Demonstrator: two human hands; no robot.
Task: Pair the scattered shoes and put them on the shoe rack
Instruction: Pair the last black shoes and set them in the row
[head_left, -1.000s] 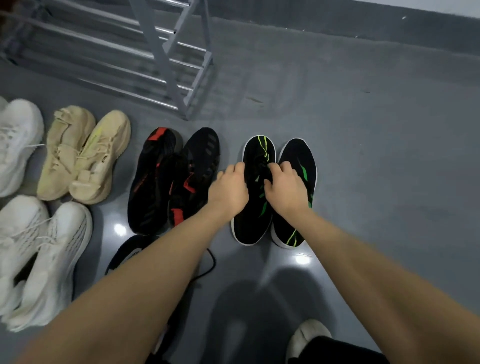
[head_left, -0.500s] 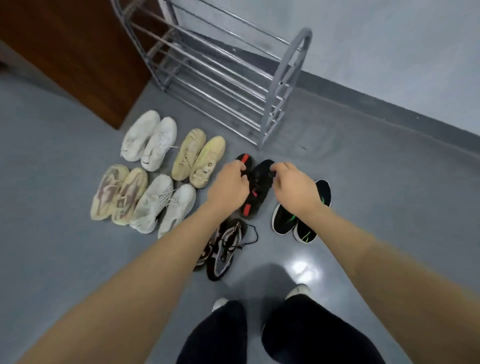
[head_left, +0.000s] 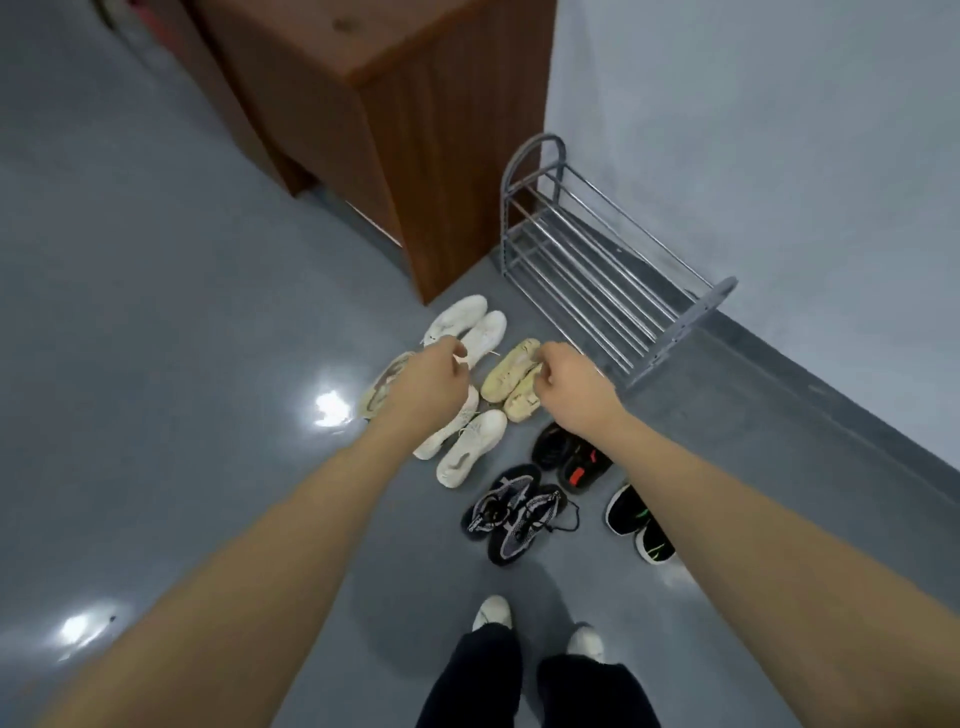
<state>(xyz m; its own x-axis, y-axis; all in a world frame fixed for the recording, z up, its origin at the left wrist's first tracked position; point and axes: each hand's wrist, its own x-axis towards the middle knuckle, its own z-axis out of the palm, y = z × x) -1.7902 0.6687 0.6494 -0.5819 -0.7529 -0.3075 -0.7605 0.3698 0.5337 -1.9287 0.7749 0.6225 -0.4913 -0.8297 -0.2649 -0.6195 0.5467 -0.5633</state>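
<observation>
Paired shoes (head_left: 470, 449) in pale and black tones; both hands (head_left: 426, 384) (head_left: 574, 387) loosely curled, grasping nothing.

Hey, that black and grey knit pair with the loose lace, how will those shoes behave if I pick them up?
The black and grey knit pair looks soft-sided, so the uppers would probably flex under a grip. The loose lace trailing on the floor will likely dangle and could snag. They seem light for their size, and unlikely to roll.
</observation>
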